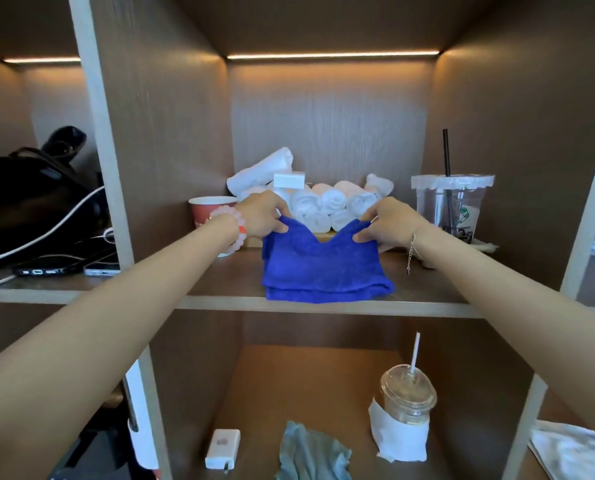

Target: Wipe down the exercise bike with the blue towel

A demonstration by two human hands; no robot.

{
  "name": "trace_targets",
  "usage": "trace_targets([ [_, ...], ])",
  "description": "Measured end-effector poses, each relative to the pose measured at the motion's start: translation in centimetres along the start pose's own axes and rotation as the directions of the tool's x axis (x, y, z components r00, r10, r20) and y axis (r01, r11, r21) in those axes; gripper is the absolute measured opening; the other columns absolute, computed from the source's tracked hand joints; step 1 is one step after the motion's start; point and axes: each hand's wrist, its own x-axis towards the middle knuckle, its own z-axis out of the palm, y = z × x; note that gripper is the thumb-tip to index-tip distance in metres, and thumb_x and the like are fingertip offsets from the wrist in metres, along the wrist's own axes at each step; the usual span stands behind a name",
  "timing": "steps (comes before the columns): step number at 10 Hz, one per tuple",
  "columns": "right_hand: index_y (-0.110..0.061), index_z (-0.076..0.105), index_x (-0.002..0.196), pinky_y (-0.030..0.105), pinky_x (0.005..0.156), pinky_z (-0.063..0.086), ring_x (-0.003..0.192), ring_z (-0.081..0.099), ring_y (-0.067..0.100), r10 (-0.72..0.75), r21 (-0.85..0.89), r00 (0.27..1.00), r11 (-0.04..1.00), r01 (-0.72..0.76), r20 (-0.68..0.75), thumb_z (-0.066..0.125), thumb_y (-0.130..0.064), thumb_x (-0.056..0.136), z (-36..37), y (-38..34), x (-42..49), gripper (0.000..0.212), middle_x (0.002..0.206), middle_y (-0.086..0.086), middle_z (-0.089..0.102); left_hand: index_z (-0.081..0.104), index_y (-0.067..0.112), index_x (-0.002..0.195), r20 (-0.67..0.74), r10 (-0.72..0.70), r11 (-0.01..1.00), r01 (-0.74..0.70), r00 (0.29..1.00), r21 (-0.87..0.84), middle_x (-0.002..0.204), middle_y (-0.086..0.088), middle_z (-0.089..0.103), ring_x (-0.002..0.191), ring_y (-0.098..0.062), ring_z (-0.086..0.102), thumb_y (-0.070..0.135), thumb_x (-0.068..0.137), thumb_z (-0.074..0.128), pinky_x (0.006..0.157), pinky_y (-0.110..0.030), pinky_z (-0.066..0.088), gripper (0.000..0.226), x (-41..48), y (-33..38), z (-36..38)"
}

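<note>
Pinching, head view: the left hand and the right hand each have thumb and curled fingers closed on one far corner of the blue towel.
Corners: both are raised off the shelf, and the cloth between them sags in a shallow V.
Towel position: it is folded in layers on the middle shelf, with its near edge at the shelf's front lip and its far edge just in front of the white rolled towels.
Long axis: it runs left to right along the shelf's front edge, across the person's line of reach.
Direction from the grip: the bulk of the towel lies below the hands and toward the person, so it would come out by being drawn back and up.
Nearer hand: neither, since both reach about equally deep, one at each end of the far edge.
Left side: a red paper cup stands just behind the left wrist.
Right side: a clear lidded cup with a black straw stands beside the right hand, not touching it.
Exercise bike: not in view.
Judgement: wiping has not begun; this looks like the pickup, and the lower folds may drop open as the corners rise.
Risk: the left wrist could knock the paper cup on the way out.
</note>
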Motion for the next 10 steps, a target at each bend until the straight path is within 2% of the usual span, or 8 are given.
trace_targets([
  [1, 0.006, 0.065, 0.11, 0.034, 0.084, 0.053, 0.097, 0.066, 0.033, -0.028, -0.165, 0.997, 0.986, 0.015, -0.078, 0.069, -0.013, 0.083, 0.2, -0.2, 0.1, 0.033, 0.11, 0.02, 0.067, 0.062, 0.007, 0.105, -0.045, 0.004, 0.995, 0.001, 0.999, 0.102, 0.095, -0.006, 0.056, 0.095, -0.021, 0.053, 0.013, 0.086, 0.063, 0.074, -0.026, 0.035, 0.02, 0.5, -0.4, 0.6],
  [2, 0.006, 0.062, 0.117, 0.028, 0.07, 0.049, 0.099, 0.066, 0.031, -0.03, -0.233, 0.995, 0.972, 0.007, -0.092, 0.069, -0.015, 0.083, 0.5, -0.1, 0.2, 0.041, 0.116, 0.019, 0.065, 0.061, 0.007, 0.107, -0.058, 0.004, 0.99, 0.004, 0.998, 0.139, 0.101, -0.008, 0.057, 0.1, -0.023, 0.053, 0.014, 0.086, 0.063, 0.075, -0.026, 0.036, 0.022, 0.5, -0.6, 1.1],
  [4, 0.004, 0.063, 0.114, 0.036, 0.084, 0.049, 0.106, 0.061, 0.032, -0.09, -0.379, 0.988, 0.925, 0.035, -0.129, 0.07, -0.017, 0.08, 0.9, 0.2, 0.2, 0.041, 0.115, 0.02, 0.065, 0.059, 0.005, 0.107, -0.018, -0.001, 0.994, 0.003, 1.0, 0.108, 0.11, -0.014, 0.06, 0.103, -0.025, 0.055, 0.014, 0.083, 0.067, 0.08, -0.027, 0.041, 0.026, -0.1, -1.4, 1.6],
  [5, -0.005, 0.061, 0.116, 0.031, 0.076, 0.045, 0.104, 0.059, 0.027, -0.126, -0.449, 0.983, 0.892, 0.052, -0.137, 0.071, -0.02, 0.079, 1.3, 0.6, 0.5, 0.041, 0.113, 0.014, 0.064, 0.057, 0.007, 0.108, -0.049, 0.015, 0.994, -0.01, 0.999, 0.109, 0.111, -0.011, 0.059, 0.096, -0.02, 0.053, 0.015, 0.082, 0.068, 0.08, -0.027, 0.042, 0.029, -0.2, -1.7, 1.8],
  [7, -0.014, 0.057, 0.115, 0.027, 0.076, 0.038, 0.107, 0.055, 0.025, -0.183, -0.498, 0.973, 0.863, 0.09, -0.143, 0.07, -0.02, 0.081, 1.6, 1.3, 0.8, 0.037, 0.115, 0.009, 0.06, 0.06, 0.008, 0.103, -0.099, 0.066, 0.991, -0.054, 0.993, 0.119, 0.106, -0.008, 0.062, 0.091, -0.015, 0.053, 0.015, 0.081, 0.069, 0.075, -0.023, 0.039, 0.025, -0.1, -2.1, 2.1],
  [8, -0.016, 0.059, 0.114, 0.026, 0.078, 0.037, 0.109, 0.055, 0.023, -0.22, -0.471, 0.964, 0.873, 0.127, -0.147, 0.068, -0.023, 0.082, 1.4, 1.5, 0.3, 0.034, 0.115, 0.007, 0.062, 0.065, 0.008, 0.103, -0.016, 0.067, 0.985, -0.064, 0.998, 0.16, 0.105, -0.008, 0.066, 0.098, -0.019, 0.058, 0.019, 0.087, 0.063, 0.087, -0.03, 0.045, 0.02, -0.5, -2.1, 1.7],
  [9, -0.018, 0.062, 0.114, 0.024, 0.08, 0.036, 0.111, 0.054, 0.021, -0.24, -0.382, 0.956, 0.91, 0.162, -0.166, 0.064, -0.027, 0.086, 0.8, 1.9, -0.5, 0.03, 0.114, 0.004, 0.064, 0.068, 0.012, 0.101, 0.062, 0.066, 0.981, -0.076, 0.996, 0.176, 0.1, -0.002, 0.068, 0.094, -0.018, 0.059, 0.025, 0.092, 0.054, 0.085, -0.031, 0.046, 0.021, -0.9, -2.4, 1.3],
  [10, -0.021, 0.063, 0.113, 0.027, 0.085, 0.04, 0.108, 0.057, 0.019, -0.266, -0.301, 0.937, 0.934, 0.193, -0.226, 0.061, -0.029, 0.088, 0.1, 1.7, -2.3, 0.027, 0.112, -0.001, 0.065, 0.066, 0.012, 0.098, -0.048, 0.074, 0.972, -0.061, 0.996, 0.228, 0.097, 0.0, 0.067, 0.092, -0.019, 0.058, 0.029, 0.093, 0.049, 0.08, -0.032, 0.046, 0.025, -2.3, -1.2, 0.0],
])
